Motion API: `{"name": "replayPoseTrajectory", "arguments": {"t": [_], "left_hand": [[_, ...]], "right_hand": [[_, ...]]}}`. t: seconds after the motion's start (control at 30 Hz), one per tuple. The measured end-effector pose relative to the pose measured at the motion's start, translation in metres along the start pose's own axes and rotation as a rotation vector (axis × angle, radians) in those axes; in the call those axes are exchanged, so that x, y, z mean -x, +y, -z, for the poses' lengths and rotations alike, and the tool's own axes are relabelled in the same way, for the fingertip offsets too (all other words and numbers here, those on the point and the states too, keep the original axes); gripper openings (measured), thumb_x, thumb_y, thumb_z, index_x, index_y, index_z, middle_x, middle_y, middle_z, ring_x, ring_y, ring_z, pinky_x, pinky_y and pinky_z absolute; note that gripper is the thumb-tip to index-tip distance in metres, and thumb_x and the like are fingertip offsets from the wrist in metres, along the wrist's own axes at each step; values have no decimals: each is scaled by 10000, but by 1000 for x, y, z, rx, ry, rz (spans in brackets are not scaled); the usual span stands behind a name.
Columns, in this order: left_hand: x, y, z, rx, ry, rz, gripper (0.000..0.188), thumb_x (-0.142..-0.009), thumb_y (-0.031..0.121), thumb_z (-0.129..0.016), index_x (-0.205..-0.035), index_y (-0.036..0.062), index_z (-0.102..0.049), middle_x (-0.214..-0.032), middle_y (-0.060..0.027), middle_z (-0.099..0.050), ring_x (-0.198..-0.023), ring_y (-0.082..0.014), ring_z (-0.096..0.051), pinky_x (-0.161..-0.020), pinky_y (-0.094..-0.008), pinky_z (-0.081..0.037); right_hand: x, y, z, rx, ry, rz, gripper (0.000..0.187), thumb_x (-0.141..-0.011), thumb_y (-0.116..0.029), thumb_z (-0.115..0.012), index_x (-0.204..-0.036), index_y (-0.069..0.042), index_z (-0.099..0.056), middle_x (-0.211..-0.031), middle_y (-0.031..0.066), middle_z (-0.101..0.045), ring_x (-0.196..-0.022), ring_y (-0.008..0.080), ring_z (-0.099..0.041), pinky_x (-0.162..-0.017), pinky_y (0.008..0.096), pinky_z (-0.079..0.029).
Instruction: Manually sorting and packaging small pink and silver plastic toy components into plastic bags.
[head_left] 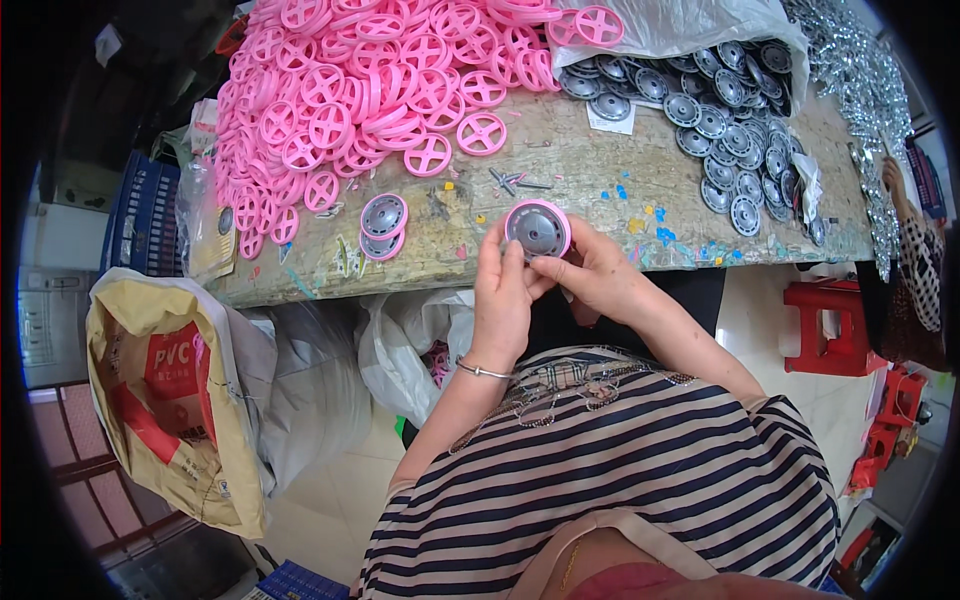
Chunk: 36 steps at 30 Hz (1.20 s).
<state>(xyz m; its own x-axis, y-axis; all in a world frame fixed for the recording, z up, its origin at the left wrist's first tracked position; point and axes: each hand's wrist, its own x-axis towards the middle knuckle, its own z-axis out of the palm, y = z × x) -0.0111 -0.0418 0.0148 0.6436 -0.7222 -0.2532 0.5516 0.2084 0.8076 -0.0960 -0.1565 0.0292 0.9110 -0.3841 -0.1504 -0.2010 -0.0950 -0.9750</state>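
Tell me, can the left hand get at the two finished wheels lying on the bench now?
Probably yes. The two finished wheels lie just beside the left hand, nothing between, but both hands hold a wheel, so it must let go first.

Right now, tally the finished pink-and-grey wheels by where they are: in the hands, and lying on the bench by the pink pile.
In the hands: 1, a wheel held by left hand and right hand
On the bench: 2, a wheel pair overlapping beside the pink pile
Total: 3
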Motion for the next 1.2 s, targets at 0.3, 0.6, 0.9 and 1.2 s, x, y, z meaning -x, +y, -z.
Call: {"name": "replayPoseTrajectory", "arguments": {"t": [0.3, 0.6, 0.9, 1.2], "left_hand": [[0, 10, 12, -372, -197, -221, 729, -945, 137, -558, -1493, 112, -77, -1363, -178, -379, -1145, -227, -524, -920, -347, -482], [-4, 0, 1, -127, -276, -187, 433, -1031, 226, -366, -1417, 43, -297, -1402, -129, -404, -1233, -194, -441, -1040, -348, -358], [-7, 13, 4, -292, -310, -409, 927, -786, 369, -758, -1440, 6, -211, -1466, -168, -295, -1349, -263, -306, -1118, -392, -240], [0, 1, 5, -182, -271, -284, 449, -828, 175, -728, -1203, 30, -529, -1316, -160, -536, -1118, -187, -554, -958, -307, -446]], "right_hand": [[-2, -4, 16, -101, 82, -8, 347, -944, -177, -561, -1238, -7, -486, -1030, 41, -588, -942, 104, -556, -854, 270, -467], [3, -4, 9, -241, 47, -114, 264, -949, -204, -571, -1150, -34, -553, -993, 0, -593, -926, 71, -535, -834, 257, -449], [14, -45, 6, -156, -80, -98, 224, -919, -202, -591, -1100, -71, -581, -719, -11, -580, -525, 63, -542, -461, 203, -426], [10, -26, -1, -104, -47, -86, 210, -927, -206, -552, -1077, -61, -577, -638, 0, -543, -433, 81, -512, -381, 223, -394]]}}
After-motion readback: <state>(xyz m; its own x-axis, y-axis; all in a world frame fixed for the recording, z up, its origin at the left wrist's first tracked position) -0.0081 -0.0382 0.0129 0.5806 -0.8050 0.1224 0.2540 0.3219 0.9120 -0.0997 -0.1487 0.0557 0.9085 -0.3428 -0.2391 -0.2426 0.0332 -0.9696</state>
